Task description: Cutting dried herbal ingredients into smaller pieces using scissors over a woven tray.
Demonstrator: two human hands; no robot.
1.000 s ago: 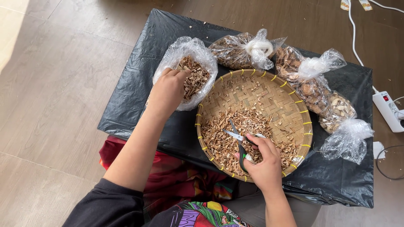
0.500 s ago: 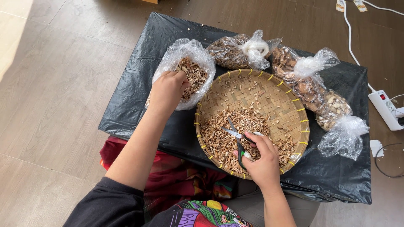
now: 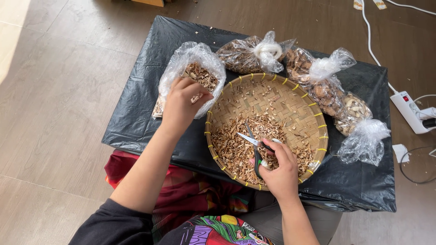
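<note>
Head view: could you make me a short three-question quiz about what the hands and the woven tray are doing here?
1. True or false: the right hand holds scissors over the woven tray.
2. Where is the left hand?
A. on the power strip
B. at the open plastic bag of dried pieces
C. on the floor
3. Fill in: the tray and bags sit on a black ____ sheet.

Key: 1 true; 2 B; 3 plastic.
</note>
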